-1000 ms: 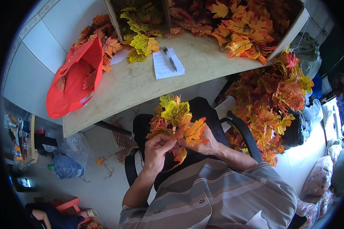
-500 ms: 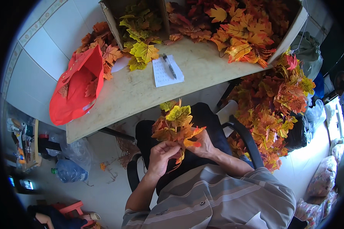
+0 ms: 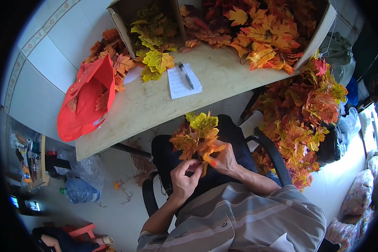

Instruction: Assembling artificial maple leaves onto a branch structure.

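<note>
Both hands close on a bunch of artificial maple leaves (image 3: 197,138) just below the desk (image 3: 155,105): left hand (image 3: 185,178) pinches its stems, right hand (image 3: 224,159) grips beside them.

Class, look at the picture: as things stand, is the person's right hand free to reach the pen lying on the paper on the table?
Probably not right away. The right hand is gripping the bunch of artificial maple leaves together with the left hand. The pen lies uncovered on the note paper, but the bunch stands between.
</note>
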Demonstrator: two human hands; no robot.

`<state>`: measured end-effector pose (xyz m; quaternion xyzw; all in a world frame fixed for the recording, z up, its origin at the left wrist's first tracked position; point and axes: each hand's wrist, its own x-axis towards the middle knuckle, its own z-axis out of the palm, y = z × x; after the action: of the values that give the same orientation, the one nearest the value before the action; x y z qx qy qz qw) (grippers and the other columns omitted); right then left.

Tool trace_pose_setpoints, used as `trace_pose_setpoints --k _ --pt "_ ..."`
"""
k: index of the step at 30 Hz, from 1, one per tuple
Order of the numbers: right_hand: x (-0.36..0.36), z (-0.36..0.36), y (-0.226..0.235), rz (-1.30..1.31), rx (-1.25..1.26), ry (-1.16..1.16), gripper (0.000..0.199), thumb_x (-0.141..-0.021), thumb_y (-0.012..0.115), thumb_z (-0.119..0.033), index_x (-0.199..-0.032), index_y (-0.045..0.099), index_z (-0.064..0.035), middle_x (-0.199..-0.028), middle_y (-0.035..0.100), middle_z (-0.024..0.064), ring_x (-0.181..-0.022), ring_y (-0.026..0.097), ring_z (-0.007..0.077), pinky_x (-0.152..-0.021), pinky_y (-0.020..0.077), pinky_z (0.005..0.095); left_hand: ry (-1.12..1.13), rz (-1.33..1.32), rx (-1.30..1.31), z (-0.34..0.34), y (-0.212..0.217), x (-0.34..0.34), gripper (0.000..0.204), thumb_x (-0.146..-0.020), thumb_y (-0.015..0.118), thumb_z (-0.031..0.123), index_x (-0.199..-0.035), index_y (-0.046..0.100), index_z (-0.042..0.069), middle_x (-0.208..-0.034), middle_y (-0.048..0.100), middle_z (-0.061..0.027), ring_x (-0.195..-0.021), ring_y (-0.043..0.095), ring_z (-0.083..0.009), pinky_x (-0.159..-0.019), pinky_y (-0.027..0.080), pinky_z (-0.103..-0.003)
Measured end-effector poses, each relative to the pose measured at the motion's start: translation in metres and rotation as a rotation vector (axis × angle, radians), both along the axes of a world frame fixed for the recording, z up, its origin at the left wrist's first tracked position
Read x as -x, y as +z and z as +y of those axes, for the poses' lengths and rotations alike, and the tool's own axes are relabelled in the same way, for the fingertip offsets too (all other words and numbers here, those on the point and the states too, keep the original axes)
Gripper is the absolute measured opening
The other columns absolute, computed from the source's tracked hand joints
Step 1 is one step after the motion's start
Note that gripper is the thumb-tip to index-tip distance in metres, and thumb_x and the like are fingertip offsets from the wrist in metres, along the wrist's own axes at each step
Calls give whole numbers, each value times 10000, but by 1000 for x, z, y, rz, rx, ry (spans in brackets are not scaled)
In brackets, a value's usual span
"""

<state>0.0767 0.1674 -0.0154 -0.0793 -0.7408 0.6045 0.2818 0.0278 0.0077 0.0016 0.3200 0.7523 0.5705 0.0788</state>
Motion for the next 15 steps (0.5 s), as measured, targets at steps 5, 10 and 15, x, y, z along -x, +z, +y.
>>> trace_pose_setpoints --k 5,10,15 --pt "2 1 2 -76 31 -14 174 -713 675 -31 -873 650 33 -797 660 144 -681 645 212 -594 498 302 -35 90 33 1 3 3 146 -763 727 18 -859 631 -35 -785 651 -80 -655 650 -124 -608 511 -242" --pt "4 -2 3 -60 111 21 173 -726 672 -59 -878 653 22 -774 669 134 -657 632 180 -595 495 294 -40 3 64 -4 -5 15 171 -756 728 25 -891 632 -17 -777 635 -76 -649 655 -146 -599 514 -246" --pt "3 6 -4 -107 9 15 199 -727 683 -102 -884 654 16 -704 657 110 -598 617 155 -570 489 281 -215 -495 15 -6 -8 21 164 -782 719 11 -898 607 -21 -808 639 -34 -670 627 -74 -618 516 -208"
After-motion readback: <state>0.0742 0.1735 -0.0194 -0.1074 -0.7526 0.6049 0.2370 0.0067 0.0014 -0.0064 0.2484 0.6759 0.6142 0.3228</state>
